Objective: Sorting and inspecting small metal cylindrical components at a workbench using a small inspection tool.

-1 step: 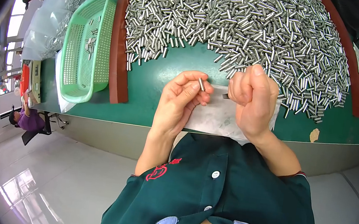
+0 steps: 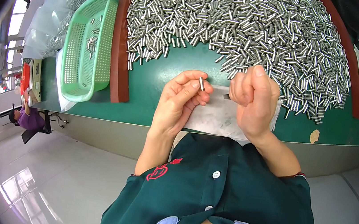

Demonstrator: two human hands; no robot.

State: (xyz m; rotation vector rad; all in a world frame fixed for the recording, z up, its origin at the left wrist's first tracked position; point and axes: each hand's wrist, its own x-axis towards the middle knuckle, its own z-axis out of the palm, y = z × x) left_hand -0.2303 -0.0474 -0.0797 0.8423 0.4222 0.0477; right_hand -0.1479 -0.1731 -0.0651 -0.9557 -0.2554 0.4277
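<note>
My left hand (image 2: 181, 101) is closed in a pinch, with a short shiny metal pin (image 2: 201, 84) between the thumb and fingers. The pin stands nearly upright, tilted slightly. To its right, my right hand (image 2: 255, 99) makes a fist with the thumb on top. From that fist a small dark piece (image 2: 226, 96) pokes out toward the left hand, not touching the pin; the rest of it is hidden by the fingers. Under both hands lies a whitish, smudged sheet (image 2: 215, 116) at the table's near edge. Beyond them spreads a big heap of similar metal pins (image 2: 244, 26).
Red-brown bars (image 2: 121, 60) flank the heap on the green table (image 2: 161, 74). At left stands a light green perforated basket (image 2: 104, 67) holding several pins. Clear plastic bags of pins (image 2: 47, 24) lie beyond it. A person in purple (image 2: 30, 119) sits far left.
</note>
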